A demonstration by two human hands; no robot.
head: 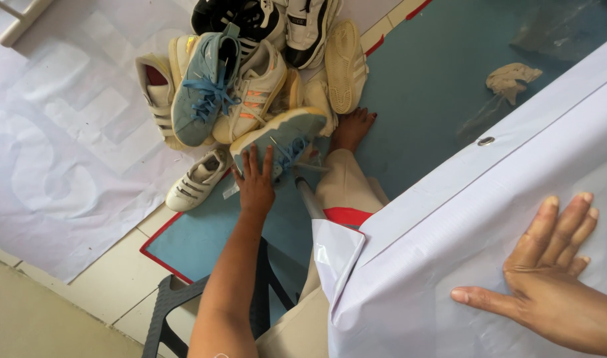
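the right hand (548, 265) lies flat and open on a white plastic sheet (449, 265), fingers spread wide and thumb stretched to the side, palm pressing the surface; it grips nothing. the sheet has one metal eyelet (486, 140) near its folded edge. below the left forearm stands one dark plastic chair (167, 311), partly hidden.

the left hand (255, 180) reaches forward with its fingers straight and close together, open, fingertips touching the pale sole edge of a light blue shoe with blue laces (283, 140) that lies tipped on its side. it does not close on the shoe. just beside it a bare foot (352, 127) rests on the blue mat (423, 86), with a beige trouser leg (343, 189) behind it.

left of the hand lies one small white strap shoe (198, 179), apart from the heap. farther on is a pile of shoes (250, 73): about nine can be counted, though some are hidden under others. among them are a blue suede sneaker (204, 86), a cream sneaker with orange stripes (257, 89), a tan sole turned up (346, 65) and two black and white shoes (277, 20) at the far edge. one crumpled rag (512, 78) lies well apart on the mat.
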